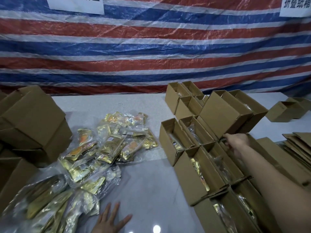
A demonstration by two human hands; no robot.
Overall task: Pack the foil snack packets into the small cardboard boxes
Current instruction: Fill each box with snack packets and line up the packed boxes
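A heap of gold foil snack packets (107, 148) in clear wrappers lies on the white table (148, 187), spreading from the centre to the near left. Rows of small open cardboard boxes (190, 174) stand on the right, several with packets standing inside. My left hand (111, 221) lies flat with spread fingers on the table at the near edge, beside the heap. My right hand (235, 143) reaches over the boxes and pinches the flap of a box in the middle row, just under a tilted box (225, 113).
Larger cardboard cartons (32, 118) are stacked at the left. Flat folded boxes (297, 145) pile at the right edge, and more small boxes (284, 111) stand at the far right. A striped red, white and blue tarp (151, 47) hangs behind the table.
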